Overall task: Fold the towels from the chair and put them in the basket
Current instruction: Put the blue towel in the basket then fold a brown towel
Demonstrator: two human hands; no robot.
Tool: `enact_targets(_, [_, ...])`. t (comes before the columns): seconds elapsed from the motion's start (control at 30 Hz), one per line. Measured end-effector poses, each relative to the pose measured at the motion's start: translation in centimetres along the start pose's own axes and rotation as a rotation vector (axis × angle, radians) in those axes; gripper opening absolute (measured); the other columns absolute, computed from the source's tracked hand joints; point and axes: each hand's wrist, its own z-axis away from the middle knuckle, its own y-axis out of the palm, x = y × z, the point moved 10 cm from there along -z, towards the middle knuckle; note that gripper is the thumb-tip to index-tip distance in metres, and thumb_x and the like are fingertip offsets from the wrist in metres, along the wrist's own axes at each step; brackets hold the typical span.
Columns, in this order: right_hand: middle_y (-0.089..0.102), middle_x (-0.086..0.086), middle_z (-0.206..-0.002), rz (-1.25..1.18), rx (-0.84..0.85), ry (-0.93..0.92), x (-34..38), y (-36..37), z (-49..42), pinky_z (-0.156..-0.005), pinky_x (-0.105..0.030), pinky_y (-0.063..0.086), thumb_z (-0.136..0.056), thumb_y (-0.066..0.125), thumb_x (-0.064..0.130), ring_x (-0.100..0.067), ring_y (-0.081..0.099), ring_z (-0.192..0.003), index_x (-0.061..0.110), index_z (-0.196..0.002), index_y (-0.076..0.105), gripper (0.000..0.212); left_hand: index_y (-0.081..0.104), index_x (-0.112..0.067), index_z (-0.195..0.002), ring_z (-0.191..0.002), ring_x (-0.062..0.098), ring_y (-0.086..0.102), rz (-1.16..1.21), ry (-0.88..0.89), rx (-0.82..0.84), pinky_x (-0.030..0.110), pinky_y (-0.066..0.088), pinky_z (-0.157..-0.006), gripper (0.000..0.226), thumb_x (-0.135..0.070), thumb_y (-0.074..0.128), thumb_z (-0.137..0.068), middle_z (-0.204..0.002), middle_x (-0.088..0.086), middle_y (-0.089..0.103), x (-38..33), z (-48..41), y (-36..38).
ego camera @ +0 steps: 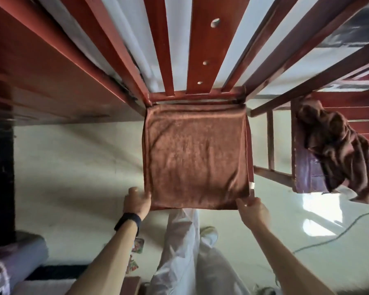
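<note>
A brown towel point(196, 156) lies flat and square over the seat of a red wooden chair point(197, 96) in the middle of the view. My left hand point(136, 201) grips the towel's near left corner, thumb on top. My right hand point(254, 209) pinches the near right corner, beside a small white tag. A heap of darker brown towels point(337, 150) lies crumpled on a second chair point(307, 177) at the right. The basket does not show clearly.
A dark red table edge point(51, 81) runs along the upper left. A grey rounded object point(19, 258) sits at the lower left. A green cable point(332, 237) trails over the pale floor at the right. My legs in light trousers point(179, 252) stand below the chair.
</note>
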Motion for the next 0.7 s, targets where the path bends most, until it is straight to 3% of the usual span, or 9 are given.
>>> enact_targets(0.07, [0.071, -0.01, -0.102, -0.125, 0.056, 0.044, -2.3, 2.6, 0.1, -0.084, -0.038, 0.05, -0.087, 0.061, 0.048, -0.036, 0.067, -0.1, 0.014, -0.116, 0.061, 0.045, 0.06, -0.009, -0.124, -0.114, 0.03, 0.063, 0.073, -0.009, 0.001, 0.034, 0.047, -0.093, 0.039, -0.034, 0.06, -0.094, -0.12, 0.012, 0.068, 2.5, 1.1, 1.5])
enact_targets(0.17, [0.073, -0.001, -0.083, -0.347, 0.086, 0.046, -3.4, 4.8, -0.9, -0.087, -0.052, 0.056, -0.088, 0.063, 0.032, -0.024, 0.073, -0.081, 0.015, -0.104, 0.063, 0.024, 0.071, -0.014, -0.103, -0.099, 0.025, 0.069, 0.154, 0.021, -0.11, 0.031, 0.051, -0.085, 0.021, -0.03, 0.066, -0.091, -0.101, 0.007, 0.075, 3.6, 2.2, 1.0])
enact_targets(0.33, [0.073, -0.007, -0.096, -0.447, 0.051, -0.03, -2.5, 4.2, -0.9, -0.088, -0.05, 0.057, -0.092, 0.058, 0.021, -0.023, 0.074, -0.076, 0.016, -0.105, 0.06, 0.014, 0.075, -0.013, -0.095, -0.096, 0.029, 0.068, 0.112, 0.062, -0.13, 0.036, 0.052, -0.086, 0.016, -0.024, 0.064, -0.092, -0.095, 0.009, 0.075, 3.2, 2.5, 0.0])
enact_targets(0.37, [0.072, -0.007, -0.097, -0.464, 0.051, -0.038, -2.4, 3.8, -0.6, -0.088, -0.049, 0.058, -0.093, 0.057, 0.02, -0.022, 0.073, -0.075, 0.016, -0.105, 0.059, 0.013, 0.07, -0.005, -0.09, -0.092, 0.03, 0.069, 0.182, 0.031, -0.116, 0.039, 0.053, -0.083, 0.02, -0.023, 0.062, -0.092, -0.09, 0.01, 0.073, 3.3, 2.6, -0.2])
enact_targets(0.4, [0.071, -0.007, -0.096, -0.49, 0.059, -0.043, -2.2, 3.2, -0.4, -0.086, -0.047, 0.057, -0.093, 0.056, 0.018, -0.022, 0.072, -0.075, 0.016, -0.105, 0.058, 0.012, 0.063, -0.019, -0.084, -0.084, 0.029, 0.068, 0.342, -0.008, -0.069, 0.039, 0.053, -0.077, 0.01, -0.02, 0.059, -0.093, -0.083, 0.009, 0.07, 3.4, 2.8, 0.0])
enact_targets(0.5, [0.069, -0.007, -0.089, -0.612, 0.063, -0.083, 0.0, -0.3, 0.4, -0.07, -0.039, 0.058, -0.092, 0.057, 0.016, -0.023, 0.07, -0.075, 0.006, -0.112, 0.06, 0.023, 0.061, -0.012, -0.096, -0.071, 0.015, 0.059, 0.791, -0.113, 0.128, 0.03, 0.049, -0.069, 0.012, -0.009, 0.05, -0.099, -0.081, 0.003, 0.064, 2.6, 3.8, 0.7])
enact_targets(0.57, [0.07, -0.011, -0.089, -0.725, 0.046, -0.152, 2.5, -4.1, 1.4, -0.059, -0.03, 0.054, -0.094, 0.058, 0.016, -0.023, 0.07, -0.075, 0.005, -0.111, 0.06, 0.021, 0.065, -0.012, -0.103, -0.07, 0.011, 0.058, 0.894, -0.085, 0.201, 0.025, 0.049, -0.069, 0.015, -0.011, 0.052, -0.097, -0.078, 0.0, 0.064, 0.8, 5.0, -0.7])
enact_targets(0.7, [0.068, -0.003, -0.086, -0.898, -0.031, -0.382, 6.8, -12.7, 6.5, -0.058, -0.023, 0.055, -0.097, 0.061, 0.017, -0.014, 0.069, -0.071, 0.018, -0.093, 0.06, 0.003, 0.068, -0.014, -0.094, -0.064, 0.01, 0.06, 1.101, 0.068, 0.157, 0.022, 0.05, -0.067, 0.011, -0.013, 0.057, -0.094, -0.081, 0.001, 0.069, -2.7, 7.5, -5.8])
